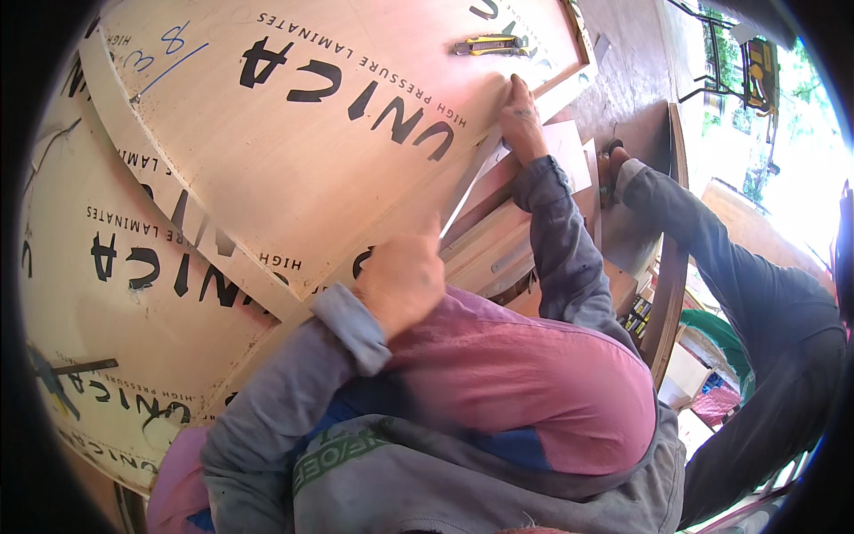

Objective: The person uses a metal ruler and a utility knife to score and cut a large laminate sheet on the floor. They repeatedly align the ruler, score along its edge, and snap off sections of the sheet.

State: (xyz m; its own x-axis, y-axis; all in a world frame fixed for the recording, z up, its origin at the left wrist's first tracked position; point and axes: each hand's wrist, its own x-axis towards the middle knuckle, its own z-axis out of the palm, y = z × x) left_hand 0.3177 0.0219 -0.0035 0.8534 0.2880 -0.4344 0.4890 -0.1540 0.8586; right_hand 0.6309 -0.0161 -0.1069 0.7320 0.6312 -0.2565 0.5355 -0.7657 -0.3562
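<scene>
A large pale board with black printing and a handwritten blue mark lies tilted in front of me. My left hand is curled at its near edge, slightly blurred; whatever is in the fingers is hidden. Farther right along that edge, my right hand grips the board near its right corner, fingertips on the top face. Between my hands, a thin white strip runs along the edge, its far end reaching under the right palm. A yellow and black utility knife rests on the board just beyond my right hand.
More printed boards lie beneath at the left, with a dark-handled tool on them. Wooden pieces sit below the white strip. At the right, another person's leg extends close to a wooden edge.
</scene>
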